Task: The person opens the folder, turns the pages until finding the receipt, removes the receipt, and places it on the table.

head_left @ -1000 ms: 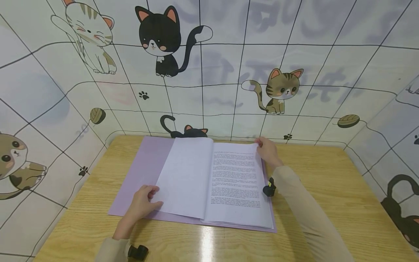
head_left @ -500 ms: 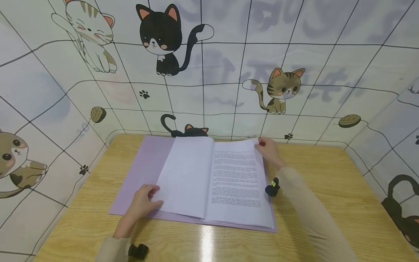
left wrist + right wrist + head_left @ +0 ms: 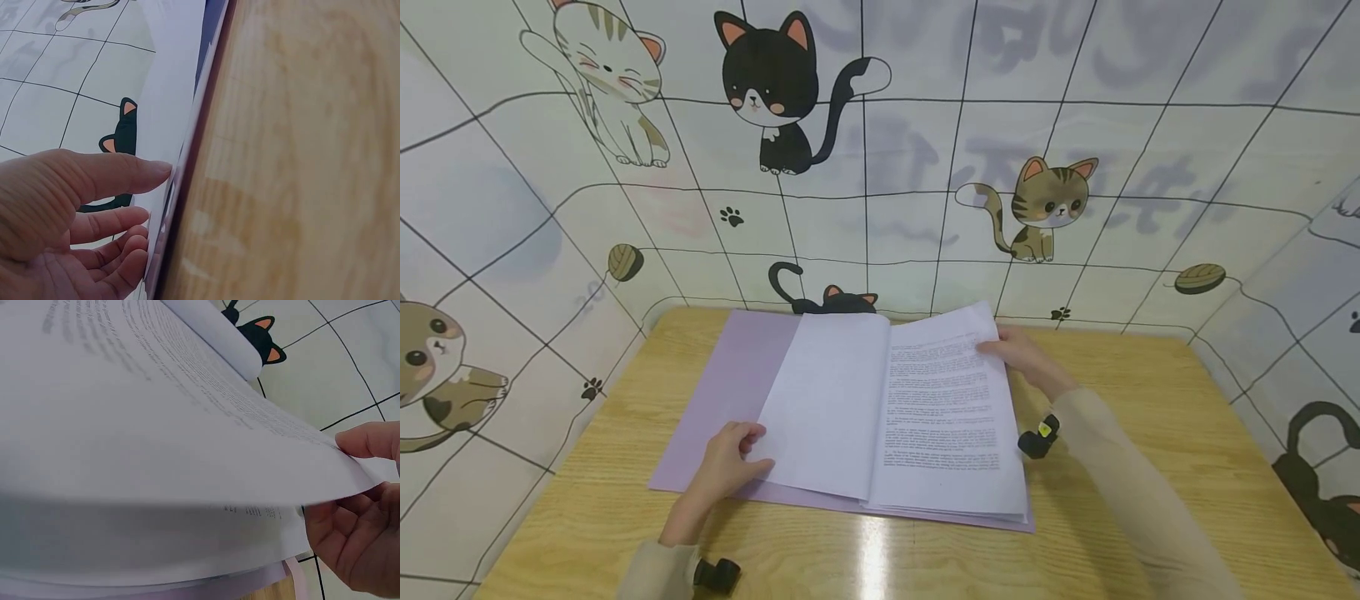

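Note:
A purple folder (image 3: 741, 375) lies spread on the table with white sheets inside. Its left sheet (image 3: 827, 400) shows a blank side, and the right page (image 3: 940, 408) carries printed text. My right hand (image 3: 1026, 357) pinches that printed page near its upper right edge, thumb on top and fingers beneath. In the right wrist view the page (image 3: 206, 456) curves up, apart from the sheets below. My left hand (image 3: 730, 458) rests at the lower left edge of the blank sheet, its thumb (image 3: 137, 175) touching the paper and its fingers loosely bent.
The wooden table (image 3: 1150, 417) stands against a white wall (image 3: 910, 233) printed with cartoon cats and grid lines. Black wrist cameras (image 3: 1039, 437) are strapped to both wrists. Light glares off the table's front part.
My right hand has shifted slightly right and down along the page edge. The printed page's upper right corner has risen off the stack. The left hand stays in place.

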Demonstrator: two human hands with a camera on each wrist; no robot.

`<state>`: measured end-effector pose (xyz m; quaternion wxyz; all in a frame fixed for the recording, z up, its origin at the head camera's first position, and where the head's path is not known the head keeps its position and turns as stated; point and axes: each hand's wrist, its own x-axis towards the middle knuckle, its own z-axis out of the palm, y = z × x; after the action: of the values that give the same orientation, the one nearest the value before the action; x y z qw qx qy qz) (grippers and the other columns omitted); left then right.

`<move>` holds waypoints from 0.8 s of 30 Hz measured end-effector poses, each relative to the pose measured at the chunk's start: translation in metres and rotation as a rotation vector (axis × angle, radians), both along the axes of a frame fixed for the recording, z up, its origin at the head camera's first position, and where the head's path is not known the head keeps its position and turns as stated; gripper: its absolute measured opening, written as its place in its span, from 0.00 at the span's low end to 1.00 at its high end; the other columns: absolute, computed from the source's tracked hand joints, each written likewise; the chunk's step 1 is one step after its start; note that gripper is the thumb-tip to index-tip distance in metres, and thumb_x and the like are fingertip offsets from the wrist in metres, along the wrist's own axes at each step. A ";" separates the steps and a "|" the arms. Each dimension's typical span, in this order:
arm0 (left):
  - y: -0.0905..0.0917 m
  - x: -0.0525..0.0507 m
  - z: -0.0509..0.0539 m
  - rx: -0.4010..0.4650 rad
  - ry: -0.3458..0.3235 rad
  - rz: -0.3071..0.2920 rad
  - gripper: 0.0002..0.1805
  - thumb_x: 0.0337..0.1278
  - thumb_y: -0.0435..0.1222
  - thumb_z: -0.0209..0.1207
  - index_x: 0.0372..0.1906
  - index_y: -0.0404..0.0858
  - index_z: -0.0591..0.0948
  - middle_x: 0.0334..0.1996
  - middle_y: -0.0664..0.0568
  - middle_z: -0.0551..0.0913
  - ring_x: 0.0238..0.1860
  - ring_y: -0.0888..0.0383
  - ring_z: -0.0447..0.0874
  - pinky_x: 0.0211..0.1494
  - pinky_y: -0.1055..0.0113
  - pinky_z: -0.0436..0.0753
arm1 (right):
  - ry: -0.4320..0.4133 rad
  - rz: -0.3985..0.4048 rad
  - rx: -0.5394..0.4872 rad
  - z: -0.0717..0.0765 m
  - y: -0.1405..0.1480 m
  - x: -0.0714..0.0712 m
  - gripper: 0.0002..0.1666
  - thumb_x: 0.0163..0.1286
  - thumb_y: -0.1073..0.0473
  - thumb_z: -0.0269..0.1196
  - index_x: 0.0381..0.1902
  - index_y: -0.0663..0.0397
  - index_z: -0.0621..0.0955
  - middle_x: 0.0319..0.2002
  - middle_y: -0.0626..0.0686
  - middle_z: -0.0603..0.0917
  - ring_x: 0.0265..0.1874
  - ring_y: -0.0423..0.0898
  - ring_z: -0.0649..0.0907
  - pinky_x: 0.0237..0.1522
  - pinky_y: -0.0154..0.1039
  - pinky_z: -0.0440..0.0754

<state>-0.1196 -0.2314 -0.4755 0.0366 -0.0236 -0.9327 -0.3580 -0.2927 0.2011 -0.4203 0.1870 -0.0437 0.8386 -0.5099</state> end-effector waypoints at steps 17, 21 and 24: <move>0.001 0.001 0.001 0.006 -0.009 0.002 0.22 0.35 0.27 0.71 0.42 0.26 0.78 0.34 0.46 0.75 0.34 0.54 0.72 0.38 0.65 0.75 | -0.083 0.033 -0.169 0.018 -0.006 0.020 0.26 0.67 0.58 0.58 0.59 0.68 0.70 0.43 0.58 0.83 0.36 0.50 0.84 0.38 0.43 0.81; 0.001 0.002 0.003 0.009 -0.014 0.002 0.22 0.35 0.27 0.71 0.42 0.26 0.79 0.33 0.46 0.75 0.34 0.54 0.72 0.38 0.64 0.75 | -0.093 0.029 -0.187 0.022 -0.008 0.023 0.26 0.67 0.59 0.56 0.59 0.68 0.70 0.43 0.57 0.83 0.36 0.49 0.84 0.38 0.43 0.81; 0.001 0.002 0.003 0.013 -0.011 0.000 0.22 0.35 0.27 0.71 0.41 0.26 0.79 0.33 0.46 0.75 0.34 0.54 0.72 0.37 0.65 0.75 | -0.092 0.037 -0.198 0.023 -0.009 0.024 0.26 0.68 0.60 0.55 0.61 0.67 0.69 0.43 0.57 0.83 0.36 0.49 0.84 0.39 0.43 0.81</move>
<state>-0.1178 -0.2304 -0.4729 0.0317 -0.0213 -0.9306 -0.3641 -0.2685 0.1921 -0.3970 0.2292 -0.0539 0.7737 -0.5882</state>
